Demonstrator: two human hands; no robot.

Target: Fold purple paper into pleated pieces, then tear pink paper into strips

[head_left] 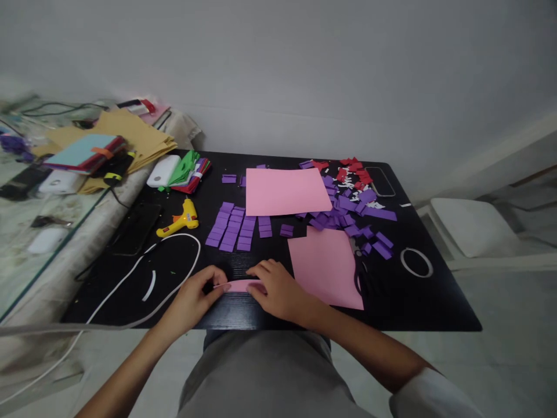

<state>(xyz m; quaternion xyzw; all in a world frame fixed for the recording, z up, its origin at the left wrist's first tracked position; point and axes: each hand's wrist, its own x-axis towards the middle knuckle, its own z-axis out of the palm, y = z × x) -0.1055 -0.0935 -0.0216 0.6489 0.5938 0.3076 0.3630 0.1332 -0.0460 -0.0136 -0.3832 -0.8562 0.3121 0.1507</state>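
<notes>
A narrow pink paper strip (238,286) stretches between my two hands near the front edge of the black table. My left hand (201,292) pinches its left end between thumb and fingers. At the other end, my right hand (275,290) grips the strip with thumb below and fingers above. Just beyond lie rows of folded purple paper pieces (230,226). To the right of my right hand is a cut pink sheet (319,267), with black scissors (360,273) on its right edge. Farther back rests a larger pink sheet (287,191).
A yellow glue gun (180,219) lies at left, its white cable (130,273) looping to the front edge. Loose purple pieces (343,212) and red scraps (357,172) cover the back right. A tape ring (416,262) lies at right. A cluttered glass table (26,232) adjoins on the left.
</notes>
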